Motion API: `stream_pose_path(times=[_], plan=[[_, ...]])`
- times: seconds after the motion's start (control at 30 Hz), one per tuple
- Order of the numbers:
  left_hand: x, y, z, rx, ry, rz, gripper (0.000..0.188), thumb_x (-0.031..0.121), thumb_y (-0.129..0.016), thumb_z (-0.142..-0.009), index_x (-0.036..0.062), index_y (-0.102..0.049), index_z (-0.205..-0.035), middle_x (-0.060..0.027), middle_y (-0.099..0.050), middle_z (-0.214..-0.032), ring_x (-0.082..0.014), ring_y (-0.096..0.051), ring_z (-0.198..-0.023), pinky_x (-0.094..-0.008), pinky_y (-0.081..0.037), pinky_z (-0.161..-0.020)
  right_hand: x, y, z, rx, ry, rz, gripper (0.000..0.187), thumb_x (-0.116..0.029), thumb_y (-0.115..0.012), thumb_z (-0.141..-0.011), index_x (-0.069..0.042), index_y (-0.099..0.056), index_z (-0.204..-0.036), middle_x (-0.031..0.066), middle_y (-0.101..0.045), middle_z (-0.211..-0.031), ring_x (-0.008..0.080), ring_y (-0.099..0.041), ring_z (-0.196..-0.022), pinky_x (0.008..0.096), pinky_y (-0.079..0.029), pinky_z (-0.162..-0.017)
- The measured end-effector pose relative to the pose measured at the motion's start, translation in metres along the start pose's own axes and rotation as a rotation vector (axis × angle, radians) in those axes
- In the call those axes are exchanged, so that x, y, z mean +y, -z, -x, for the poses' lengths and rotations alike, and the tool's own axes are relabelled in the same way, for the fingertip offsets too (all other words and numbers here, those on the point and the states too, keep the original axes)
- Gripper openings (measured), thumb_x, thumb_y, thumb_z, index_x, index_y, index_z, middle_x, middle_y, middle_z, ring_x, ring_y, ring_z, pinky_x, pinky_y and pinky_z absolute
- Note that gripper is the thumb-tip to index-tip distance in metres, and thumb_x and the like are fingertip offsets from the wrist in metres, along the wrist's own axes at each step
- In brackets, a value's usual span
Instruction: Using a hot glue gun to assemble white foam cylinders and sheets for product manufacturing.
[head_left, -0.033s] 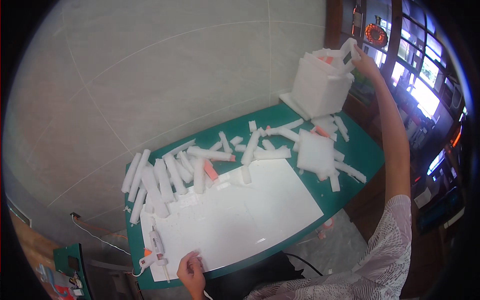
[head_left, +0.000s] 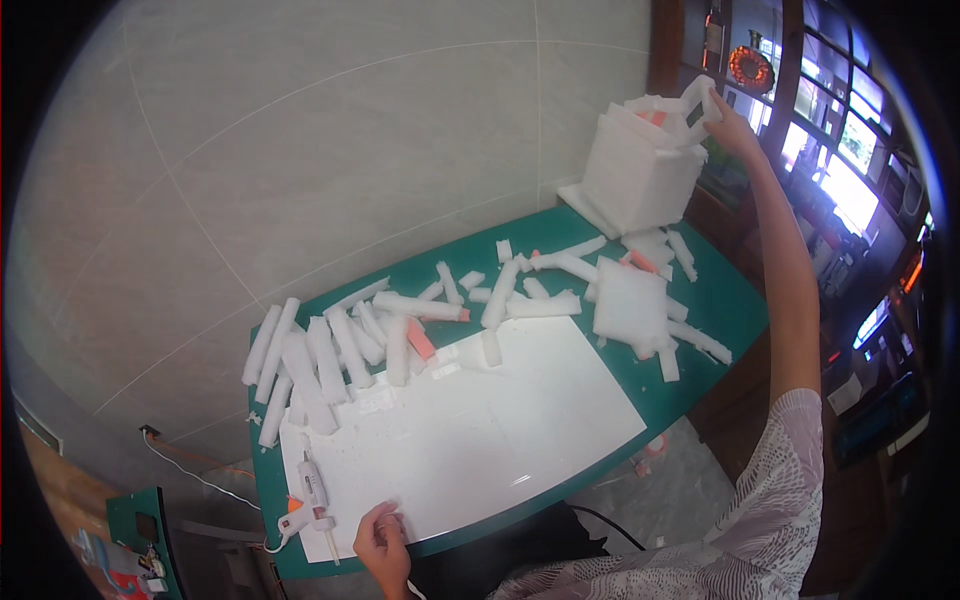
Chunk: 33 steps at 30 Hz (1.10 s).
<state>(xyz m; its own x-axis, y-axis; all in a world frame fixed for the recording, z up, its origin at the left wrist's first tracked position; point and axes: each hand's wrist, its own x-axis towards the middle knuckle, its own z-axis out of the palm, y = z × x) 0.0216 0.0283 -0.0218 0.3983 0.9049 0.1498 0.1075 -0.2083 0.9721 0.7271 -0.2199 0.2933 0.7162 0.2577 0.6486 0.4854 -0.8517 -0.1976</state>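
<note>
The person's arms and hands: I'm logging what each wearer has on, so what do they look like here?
Both hands are bare, no gloves, rings or watch that I can make out. The right hand ends a long forearm, bare up to a loose sleeve in a white fabric with a fine dark squiggly pattern. Only the left hand and wrist show, with no sleeve visible.

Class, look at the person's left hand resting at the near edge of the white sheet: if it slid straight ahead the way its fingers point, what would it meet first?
Probably bare white sheet for some way; the left hand points up across it toward the foam strips. The glue gun lies off to its left.
</note>
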Motion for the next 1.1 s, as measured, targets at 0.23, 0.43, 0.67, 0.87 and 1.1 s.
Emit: stream_pose_path(times=[0.23,0.43,0.67,0.87,1.1], plan=[[-0.004,-0.008,-0.002,0.063,-0.095,0.027,0.02,0.005,-0.056,-0.094,-0.0061,-0.065,-0.108,-0.0104,-0.068,-0.082,-0.0099,-0.06,-0.067,-0.0209,-0.047,-0.059,0.018,0.0,0.012,0.214,-0.067,-0.163,0.066,-0.03,-0.063,-0.084,-0.02,-0.041,-0.146,0.0266,-0.068,-0.108,0.045,-0.064,-0.104,0.0496,-0.05,-0.093],[0.0,-0.005,0.0,0.042,-0.054,0.02,0.019,0.005,-0.056,-0.095,-0.0058,-0.065,-0.108,-0.0098,-0.069,-0.082,-0.009,-0.06,-0.066,-0.0204,-0.047,-0.057,0.026,0.005,0.003,0.243,-0.192,-0.19,0.074,-0.034,-0.065,-0.081,-0.01,-0.038,-0.146,0.0284,-0.065,-0.116,0.0445,-0.065,-0.104,0.0481,-0.05,-0.092],[-0.002,-0.003,-0.002,0.043,-0.082,0.012,0.019,0.004,-0.056,-0.094,-0.0065,-0.065,-0.107,-0.0117,-0.069,-0.088,-0.0112,-0.063,-0.07,-0.0221,-0.049,-0.059,0.005,0.008,0.027,-0.148,-0.388,-0.574,0.088,-0.028,-0.071,-0.078,-0.011,-0.026,-0.152,0.0199,-0.062,-0.12,0.0304,-0.067,-0.093,0.0387,-0.057,-0.077],[-0.015,0.0,0.0,0.019,-0.051,-0.039,0.018,0.002,-0.053,-0.096,-0.0073,-0.061,-0.108,-0.0133,-0.069,-0.096,-0.0132,-0.065,-0.079,-0.0234,-0.05,-0.065,0.004,0.005,0.049,-0.342,-0.425,-0.808,0.083,-0.021,-0.071,-0.083,-0.017,-0.025,-0.152,0.0117,-0.057,-0.126,0.0202,-0.063,-0.088,0.0324,-0.054,-0.072],[-0.013,0.0,0.005,0.05,-0.029,-0.026,0.017,0.002,-0.056,-0.094,-0.0066,-0.063,-0.107,-0.0127,-0.07,-0.094,-0.0141,-0.066,-0.078,-0.0246,-0.051,-0.065,-0.018,-0.013,0.083,-0.29,-0.329,-0.812,0.087,-0.015,-0.074,-0.08,-0.013,-0.026,-0.152,0.0125,-0.06,-0.114,0.016,-0.061,-0.082,0.0286,-0.053,-0.066]])
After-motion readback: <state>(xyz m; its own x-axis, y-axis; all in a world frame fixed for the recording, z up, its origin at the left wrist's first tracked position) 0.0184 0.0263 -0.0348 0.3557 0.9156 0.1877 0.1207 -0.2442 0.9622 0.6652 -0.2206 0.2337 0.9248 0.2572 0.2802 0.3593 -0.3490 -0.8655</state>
